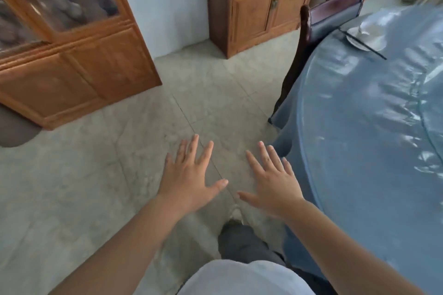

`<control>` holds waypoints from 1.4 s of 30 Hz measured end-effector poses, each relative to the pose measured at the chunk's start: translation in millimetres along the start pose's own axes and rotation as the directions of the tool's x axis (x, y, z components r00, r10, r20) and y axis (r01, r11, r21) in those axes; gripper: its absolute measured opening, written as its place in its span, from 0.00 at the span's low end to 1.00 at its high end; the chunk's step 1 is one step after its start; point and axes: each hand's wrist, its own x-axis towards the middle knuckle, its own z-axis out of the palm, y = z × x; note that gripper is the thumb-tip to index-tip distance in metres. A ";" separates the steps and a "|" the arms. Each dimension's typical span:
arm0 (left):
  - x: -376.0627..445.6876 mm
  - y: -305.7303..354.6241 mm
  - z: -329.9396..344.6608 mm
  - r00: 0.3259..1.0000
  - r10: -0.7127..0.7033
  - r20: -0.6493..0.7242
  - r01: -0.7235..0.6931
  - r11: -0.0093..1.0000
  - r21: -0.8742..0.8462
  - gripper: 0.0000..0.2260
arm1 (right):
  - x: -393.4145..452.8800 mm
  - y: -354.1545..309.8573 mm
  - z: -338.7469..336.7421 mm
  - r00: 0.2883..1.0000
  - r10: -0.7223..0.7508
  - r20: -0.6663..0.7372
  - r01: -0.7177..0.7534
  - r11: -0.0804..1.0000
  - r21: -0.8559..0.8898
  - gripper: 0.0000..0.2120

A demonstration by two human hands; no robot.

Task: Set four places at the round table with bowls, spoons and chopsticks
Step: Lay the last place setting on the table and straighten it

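Table (359, 127) right of spread fingers (263, 153).

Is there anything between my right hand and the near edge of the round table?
Nothing visible. The right hand is open and empty over the floor, right beside the round table edge. The only chair stands at the far side, near a plate with chopsticks.

Two wooden glass-fronted cabinets (72, 55) (259, 7) are seen against a pale wall (163, 2), on a grey tiled floor (96, 175). A dark wooden chair (318, 19) is drawn up nearby.
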 end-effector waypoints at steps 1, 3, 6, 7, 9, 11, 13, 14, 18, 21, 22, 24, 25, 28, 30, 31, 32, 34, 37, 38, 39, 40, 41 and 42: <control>21.0 -3.3 -2.6 1.000 0.016 0.008 -0.016 1.000 -0.003 0.44 | 19.5 5.0 -2.4 1.000 0.007 0.002 -0.007 1.000 0.004 0.49; 69.1 -10.5 -8.9 0.999 0.048 0.013 -0.048 0.999 0.005 0.43 | 63.3 17.9 -7.7 0.999 0.036 -0.005 -0.036 0.999 0.020 0.49; 147.3 -20.1 -26.9 0.998 0.058 0.017 -0.059 0.998 0.028 0.43 | 131.2 39.6 -24.0 0.997 0.072 -0.008 -0.072 0.997 0.038 0.48; 171.8 -22.6 -35.7 0.998 0.055 0.018 -0.055 0.998 0.031 0.43 | 152.8 47.0 -33.0 0.997 0.077 -0.008 -0.077 0.996 0.045 0.47; 215.1 -24.7 -52.6 0.998 0.061 0.026 -0.062 0.998 0.029 0.43 | 189.6 61.4 -55.2 0.997 0.081 -0.004 -0.081 0.995 0.051 0.46; 255.6 -25.6 -69.8 0.997 0.078 0.021 -0.078 0.997 0.029 0.43 | 225.9 76.3 -80.4 0.995 0.100 -0.031 -0.098 0.993 0.067 0.46; 298.4 -25.9 -88.0 0.995 0.101 0.017 -0.101 0.994 0.029 0.43 | 262.5 92.5 -104.6 0.989 0.137 -0.056 -0.131 0.986 0.102 0.45; 322.0 -25.4 -96.3 0.993 0.115 0.014 -0.116 0.993 0.030 0.43 | 280.8 101.5 -114.7 0.986 0.155 -0.061 -0.147 0.982 0.115 0.44; 425.4 -14.8 -125.8 0.974 0.225 0.011 -0.225 0.974 0.026 0.43 | 349.0 136.5 -141.0 0.961 0.253 -0.113 -0.232 0.958 0.171 0.43; 516.2 0.2 -143.4 0.934 0.357 0.006 -0.357 0.933 0.041 0.42 | 401.0 162.7 -154.0 0.907 0.390 -0.158 -0.344 0.903 0.256 0.44; 547.1 7.2 -149.6 0.919 0.394 -0.006 -0.394 0.918 0.044 0.42 | 418.4 172.7 -159.0 0.879 0.441 -0.180 -0.380 0.877 0.295 0.44; 606.8 21.1 -164.6 0.875 0.484 -0.006 -0.482 0.874 0.066 0.42 | 450.8 193.3 -170.7 0.804 0.551 -0.224 -0.458 0.814 0.359 0.44; 634.0 28.4 -172.5 0.847 0.531 0.008 -0.530 0.844 0.082 0.42 | 463.5 204.1 -177.0 0.757 0.608 -0.239 -0.504 0.776 0.379 0.44; 702.5 55.4 -196.5 0.766 0.640 0.056 -0.642 0.759 0.111 0.43 | 485.7 233.8 -190.8 0.598 0.773 -0.212 -0.628 0.617 0.475 0.42; 740.1 80.5 -209.2 0.703 0.703 0.104 -0.711 0.691 0.130 0.43 | 492.2 254.0 -195.9 0.507 0.845 -0.170 -0.682 0.514 0.520 0.42; 757.3 95.7 -213.9 0.671 0.731 0.125 -0.741 0.657 0.138 0.43 | 494.6 264.2 -195.9 0.463 0.874 -0.150 -0.705 0.465 0.535 0.42; 772.9 112.3 -217.3 0.634 0.761 0.140 -0.773 0.619 0.139 0.43 | 496.5 274.5 -194.1 0.421 0.898 -0.133 -0.728 0.421 0.542 0.41; 802.4 149.5 -220.1 0.539 0.826 0.164 -0.842 0.524 0.132 0.42 | 501.9 297.4 -186.5 0.340 0.936 -0.087 -0.764 0.329 0.556 0.40; 842.7 211.5 -213.4 0.381 0.903 0.200 -0.923 0.361 0.133 0.41 | 516.8 334.5 -168.6 0.227 0.974 0.008 -0.770 0.174 0.613 0.40; 856.3 232.5 -209.5 0.340 0.915 0.218 -0.939 0.317 0.132 0.41 | 524.3 347.1 -161.8 0.203 0.979 0.033 -0.762 0.136 0.633 0.40; 870.5 254.1 -204.8 0.302 0.924 0.235 -0.951 0.276 0.137 0.41 | 532.6 360.7 -155.5 0.182 0.982 0.054 -0.758 0.105 0.644 0.40; 883.5 273.9 -200.4 0.266 0.930 0.254 -0.961 0.235 0.144 0.41 | 540.5 374.7 -150.8 0.169 0.983 0.067 -0.758 0.086 0.646 0.40; 894.9 291.9 -196.7 0.224 0.934 0.279 -0.971 0.188 0.151 0.40 | 547.5 387.5 -148.2 0.160 0.983 0.086 -0.759 0.067 0.647 0.40; 905.0 308.3 -193.6 0.181 0.934 0.308 -0.978 0.138 0.156 0.40 | 553.7 398.5 -146.1 0.147 0.983 0.112 -0.757 0.039 0.652 0.39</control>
